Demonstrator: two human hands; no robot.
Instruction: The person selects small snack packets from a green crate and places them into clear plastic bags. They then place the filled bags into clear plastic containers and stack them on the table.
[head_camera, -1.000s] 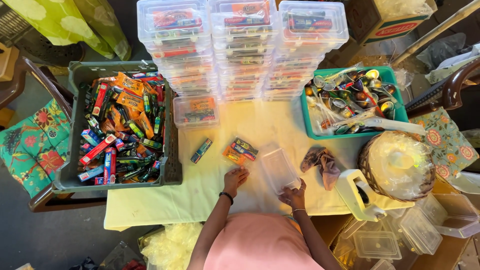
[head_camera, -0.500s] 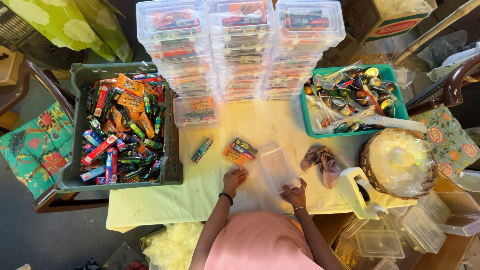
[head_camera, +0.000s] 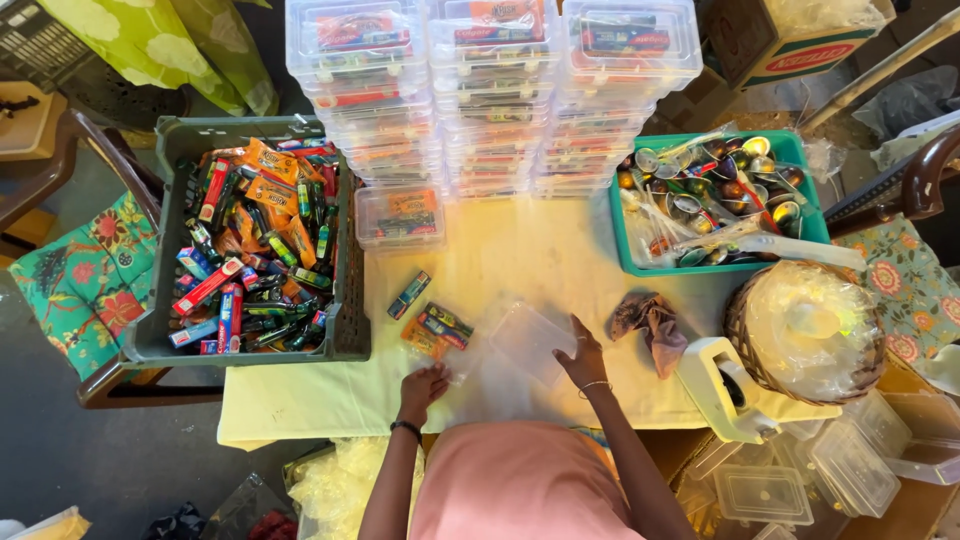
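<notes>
Three tall stacks of clear lidded boxes (head_camera: 490, 90) with red, orange and blue packets inside stand at twelve o'clock on the cloth-covered table (head_camera: 520, 250), with a grey crate (head_camera: 160, 330) of bright tubes and packets at nine o'clock and a green tray (head_camera: 625, 255) of wrapped spoons at two o'clock. At the table's centre lies an empty clear box (head_camera: 528, 342), see-through and shallow, tilted, with the right hand (head_camera: 583, 358) resting open on its right edge, fingers spread. At seven o'clock from the box, the left hand (head_camera: 424, 384) touches loosely curled a small bundle of packets (head_camera: 436, 328), orange and blue, while one blue tube (head_camera: 408, 295) lies just beyond.
</notes>
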